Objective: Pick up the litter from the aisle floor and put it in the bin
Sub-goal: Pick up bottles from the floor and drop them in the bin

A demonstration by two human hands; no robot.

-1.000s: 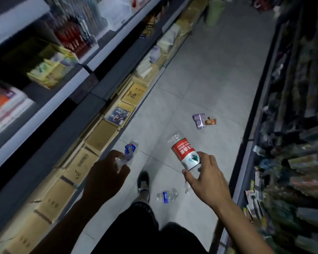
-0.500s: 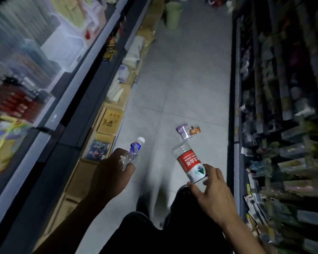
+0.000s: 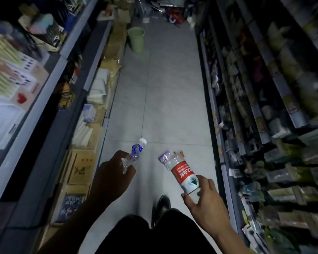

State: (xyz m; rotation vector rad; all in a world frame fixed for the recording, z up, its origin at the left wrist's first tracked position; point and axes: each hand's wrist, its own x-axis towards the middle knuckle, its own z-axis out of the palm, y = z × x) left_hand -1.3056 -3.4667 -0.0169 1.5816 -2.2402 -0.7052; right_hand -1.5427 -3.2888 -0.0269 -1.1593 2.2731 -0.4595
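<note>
Your left hand grips a crumpled clear bottle, blue label, white cap; your right hand holds a clear red-label bottle by its base; purple wrapper lies on the floor behind it; green bin stands far up the aisle.

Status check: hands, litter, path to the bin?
Left hand grips blue-label bottle; right hand grips red-label bottle. Wrappers on floor ahead. Green bin far down aisle.
</note>
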